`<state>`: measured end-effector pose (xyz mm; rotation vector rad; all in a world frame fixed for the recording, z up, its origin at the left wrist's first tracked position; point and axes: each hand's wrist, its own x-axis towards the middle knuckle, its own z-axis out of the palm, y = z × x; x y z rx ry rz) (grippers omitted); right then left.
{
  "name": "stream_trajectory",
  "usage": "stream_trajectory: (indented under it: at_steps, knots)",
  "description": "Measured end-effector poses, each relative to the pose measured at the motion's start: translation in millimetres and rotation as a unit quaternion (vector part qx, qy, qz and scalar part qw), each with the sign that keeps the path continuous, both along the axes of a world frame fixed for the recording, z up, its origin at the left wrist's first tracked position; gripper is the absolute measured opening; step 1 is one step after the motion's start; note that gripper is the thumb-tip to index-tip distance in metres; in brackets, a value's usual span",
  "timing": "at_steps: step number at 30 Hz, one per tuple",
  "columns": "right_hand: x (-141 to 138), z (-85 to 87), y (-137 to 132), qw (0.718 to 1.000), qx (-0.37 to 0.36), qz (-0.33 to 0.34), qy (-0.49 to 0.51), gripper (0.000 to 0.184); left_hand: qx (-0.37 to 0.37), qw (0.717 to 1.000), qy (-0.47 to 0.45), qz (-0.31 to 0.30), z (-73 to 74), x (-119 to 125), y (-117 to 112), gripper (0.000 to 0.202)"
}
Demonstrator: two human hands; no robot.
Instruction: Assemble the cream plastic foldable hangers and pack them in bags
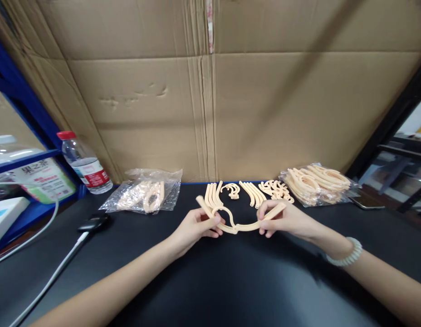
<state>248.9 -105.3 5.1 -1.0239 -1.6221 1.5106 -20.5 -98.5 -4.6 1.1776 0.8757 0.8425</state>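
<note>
My left hand [197,227] pinches a curved beige arm piece [204,206], its free end pointing up and left. A thin beige hook-shaped piece [227,211] arches up beside those fingers. Closed round a second curved beige arm piece [247,226] is my right hand [281,220], with that piece's far end sticking out up and right. The two arms' inner ends meet between my hands, above the black table; whether they are fastened there I cannot tell. Part of each arm is hidden by my fingers.
Behind my hands lie several left strips [213,194], small hooks [232,190], more strips [253,194] and small curved pieces [276,190]. Clear bags of beige parts flank them, left [145,195] and right [314,184]. A bottle [90,168], black device [94,222] and phone [367,201] are farther out.
</note>
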Motion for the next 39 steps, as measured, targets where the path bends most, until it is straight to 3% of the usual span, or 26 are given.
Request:
stream_trajectory:
  at_steps: [5,9,11,14,18,21,26,39]
  knots:
    - [33.7,5.7,17.0,0.994,0.037,0.064,-0.081,0.026,0.028,0.998,0.041,-0.038,0.9,-20.3,21.1,0.030]
    - [43.1,6.3,21.7,0.982,0.078,0.084,-0.153,0.025,0.128,0.982,0.128,-0.054,-1.8,-26.0,29.2,0.024]
    - [43.8,7.9,21.9,0.972,0.113,0.080,-0.189,0.024,0.227,0.951,0.202,-0.060,-2.7,-28.8,31.3,0.019]
    - [43.2,10.7,21.0,0.964,0.147,0.063,-0.214,0.024,0.367,0.880,0.295,-0.056,-3.2,-33.6,33.6,0.014]
    - [42.7,10.1,21.1,0.951,0.165,0.058,-0.254,0.018,0.465,0.820,0.324,-0.074,-3.2,-37.8,34.6,0.011]
    - [43.4,6.8,22.4,0.931,0.181,0.059,-0.312,0.014,0.494,0.800,0.326,-0.099,-2.5,-38.9,33.1,0.011]
    - [44.4,4.3,24.6,0.893,0.269,0.072,-0.354,0.012,0.516,0.765,0.364,-0.124,-1.4,-39.2,29.4,0.013]
    - [48.6,3.8,26.7,0.889,0.269,0.047,-0.367,0.015,0.524,0.728,0.428,-0.111,-0.5,-37.0,27.9,0.019]
